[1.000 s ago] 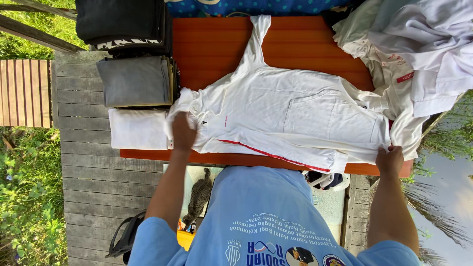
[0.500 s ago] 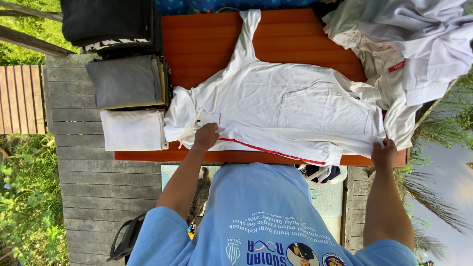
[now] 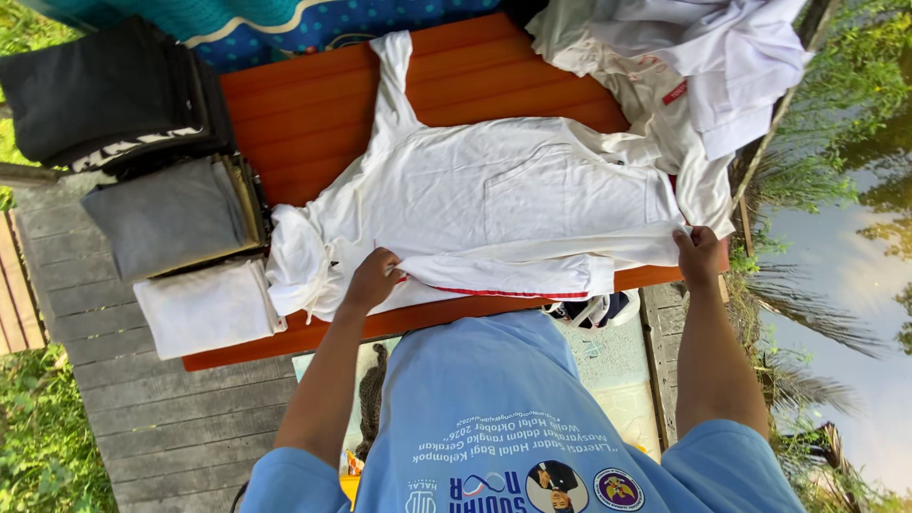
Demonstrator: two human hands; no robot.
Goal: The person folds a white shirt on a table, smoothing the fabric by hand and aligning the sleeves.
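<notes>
A white shirt [image 3: 494, 195] lies spread flat on an orange-red wooden table [image 3: 313, 104], one sleeve reaching toward the far edge. My left hand [image 3: 373, 277] grips the shirt's near edge by the bunched collar end. My right hand [image 3: 698, 255] pinches the same edge at the hem end, by the table's right side. Between the two hands the near side of the shirt is lifted and folded inward as a long strip, and a thin red line shows along it. My blue shirt [image 3: 494, 418] fills the bottom of the view.
Folded clothes are stacked at the table's left end: black [image 3: 104, 90], grey [image 3: 166, 214] and white [image 3: 209, 309]. A loose heap of white garments [image 3: 693, 66] covers the far right corner. Grey deck planks [image 3: 142, 418] lie below, with water [image 3: 836, 285] to the right.
My left hand slid right along the near edge, away from the collar end. My right hand rose onto the table edge. The shirt's near side came up and folded inward.
</notes>
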